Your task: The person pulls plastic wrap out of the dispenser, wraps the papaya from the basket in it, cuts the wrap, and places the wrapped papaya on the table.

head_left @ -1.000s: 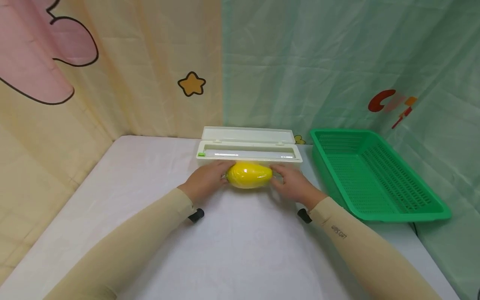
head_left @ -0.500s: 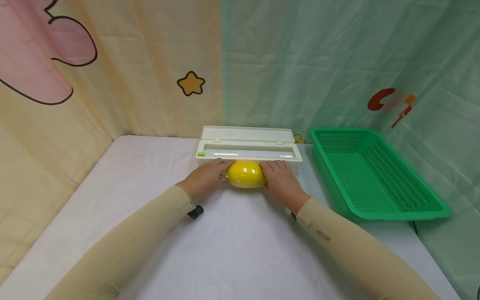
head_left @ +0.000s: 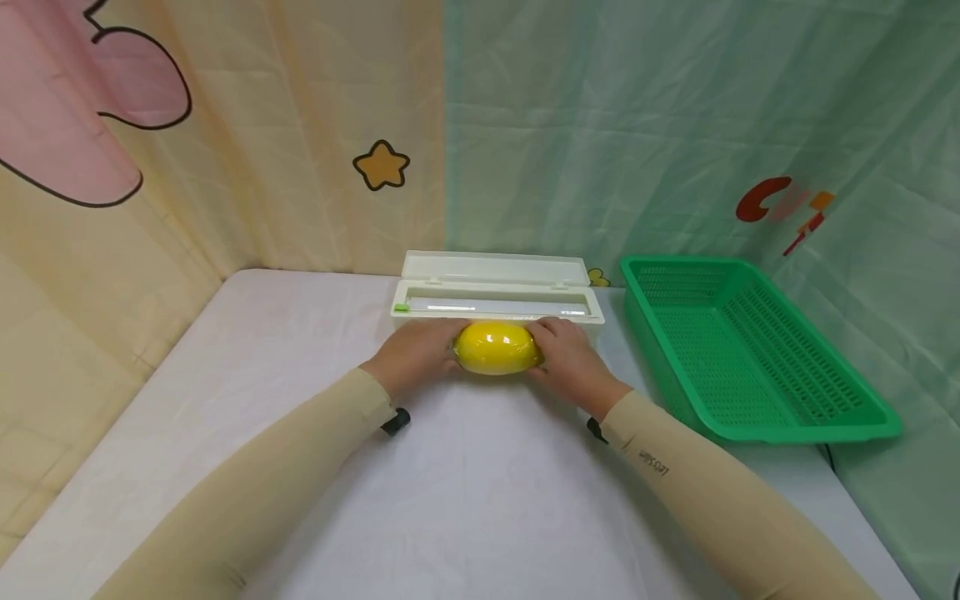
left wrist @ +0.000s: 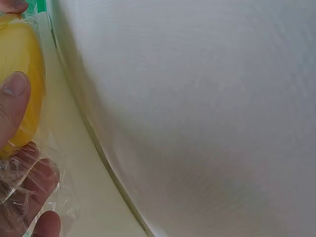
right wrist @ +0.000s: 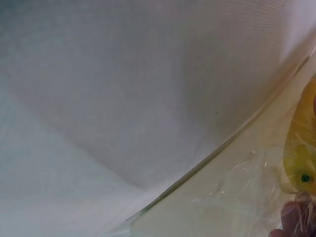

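Note:
A smooth yellow fruit, rounded and oblong, is wrapped in clear plastic film at the middle of the table, just in front of a white cling film dispenser. My left hand holds its left end; in the left wrist view the thumb lies on the yellow surface and the fingertips are in loose crinkled film. The right end is gripped by my right hand. The right wrist view shows a dark green spot on the fruit and film spread beside it. The fruit's underside is hidden.
The dispenser's lid stands open at the back, with a film roll inside and a green slider at its left end. A green plastic basket sits at the right. Curtains hang behind the white-covered table.
My right hand has moved left onto the fruit's right end and taken a closer hold. The fruit appears turned and shows a rounder outline. My left hand stays at the left end.

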The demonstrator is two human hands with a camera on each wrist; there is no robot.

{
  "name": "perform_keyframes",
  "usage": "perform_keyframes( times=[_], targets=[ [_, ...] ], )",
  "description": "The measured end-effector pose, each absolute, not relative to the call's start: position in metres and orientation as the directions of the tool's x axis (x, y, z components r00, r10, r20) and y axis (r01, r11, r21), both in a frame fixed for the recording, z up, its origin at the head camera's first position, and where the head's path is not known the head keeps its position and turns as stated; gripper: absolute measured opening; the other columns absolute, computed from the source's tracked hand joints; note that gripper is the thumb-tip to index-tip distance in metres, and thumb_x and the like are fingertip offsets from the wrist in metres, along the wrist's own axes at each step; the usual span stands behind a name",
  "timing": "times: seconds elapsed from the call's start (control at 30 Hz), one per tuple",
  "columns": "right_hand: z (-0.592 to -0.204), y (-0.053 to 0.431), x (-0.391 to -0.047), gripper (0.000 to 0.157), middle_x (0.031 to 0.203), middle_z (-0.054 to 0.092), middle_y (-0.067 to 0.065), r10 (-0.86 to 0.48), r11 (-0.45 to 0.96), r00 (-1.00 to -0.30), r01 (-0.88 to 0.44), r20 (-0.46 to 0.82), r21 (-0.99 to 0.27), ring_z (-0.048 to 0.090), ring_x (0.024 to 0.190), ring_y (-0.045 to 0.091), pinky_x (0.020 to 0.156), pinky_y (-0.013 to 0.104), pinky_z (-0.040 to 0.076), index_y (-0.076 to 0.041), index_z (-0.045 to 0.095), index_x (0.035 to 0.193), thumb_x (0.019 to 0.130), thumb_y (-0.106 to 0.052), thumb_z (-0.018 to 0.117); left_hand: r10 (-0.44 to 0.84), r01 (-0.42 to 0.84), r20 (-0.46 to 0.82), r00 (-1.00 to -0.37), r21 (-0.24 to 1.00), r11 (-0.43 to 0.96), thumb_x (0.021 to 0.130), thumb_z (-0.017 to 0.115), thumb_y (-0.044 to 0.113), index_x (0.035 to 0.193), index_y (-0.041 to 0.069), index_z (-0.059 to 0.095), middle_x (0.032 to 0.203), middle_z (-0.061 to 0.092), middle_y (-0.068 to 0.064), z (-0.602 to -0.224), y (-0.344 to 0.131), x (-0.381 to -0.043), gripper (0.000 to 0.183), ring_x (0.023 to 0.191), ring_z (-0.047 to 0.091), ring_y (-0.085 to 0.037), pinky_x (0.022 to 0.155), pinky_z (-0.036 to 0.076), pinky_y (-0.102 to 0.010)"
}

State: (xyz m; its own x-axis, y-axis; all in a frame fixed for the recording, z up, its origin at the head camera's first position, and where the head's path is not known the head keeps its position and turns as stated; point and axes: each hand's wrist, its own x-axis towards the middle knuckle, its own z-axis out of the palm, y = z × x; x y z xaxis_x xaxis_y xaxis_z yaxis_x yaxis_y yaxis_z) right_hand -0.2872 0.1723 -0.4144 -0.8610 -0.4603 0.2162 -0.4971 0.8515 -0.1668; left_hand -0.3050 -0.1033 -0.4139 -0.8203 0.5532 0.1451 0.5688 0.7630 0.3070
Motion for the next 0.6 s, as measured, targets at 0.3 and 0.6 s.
perform_keyframes(
  times=[0.3,0.6],
  targets=[
    [-0.4094,0.1730,-0.2877,0.066,0.143,0.061,0.012,-0.483,0.856,-0.866,-0.498,0.131,-0.140,0.053,0.136,0.033,0.124,0.051,0.035,-0.006,0.053,0.146,0.091,-0.026,0.085,0.591,0.601,0.135,-0.795,0.302,0.740,0.091,0.084,0.025,0.152,0.020,0.054,0.148,0.064,0.002,-0.4065,-0.1030,-0.3036,0.067,0.137,0.061,-0.022,0.120,0.044,-0.043],
    [-0.4107,0.1766,-0.2908,0.068,0.145,0.060,0.012,-0.509,0.846,-0.853,-0.520,0.113,-0.119,0.053,0.136,0.033,0.124,0.051,0.036,-0.005,0.052,0.147,0.092,-0.028,0.083,0.584,0.594,0.126,-0.802,0.272,0.757,0.091,0.084,0.026,0.149,0.014,0.049,0.137,0.069,-0.006,-0.4066,-0.0992,-0.3038,0.069,0.124,0.066,-0.024,0.114,0.049,-0.042]
  ],
)
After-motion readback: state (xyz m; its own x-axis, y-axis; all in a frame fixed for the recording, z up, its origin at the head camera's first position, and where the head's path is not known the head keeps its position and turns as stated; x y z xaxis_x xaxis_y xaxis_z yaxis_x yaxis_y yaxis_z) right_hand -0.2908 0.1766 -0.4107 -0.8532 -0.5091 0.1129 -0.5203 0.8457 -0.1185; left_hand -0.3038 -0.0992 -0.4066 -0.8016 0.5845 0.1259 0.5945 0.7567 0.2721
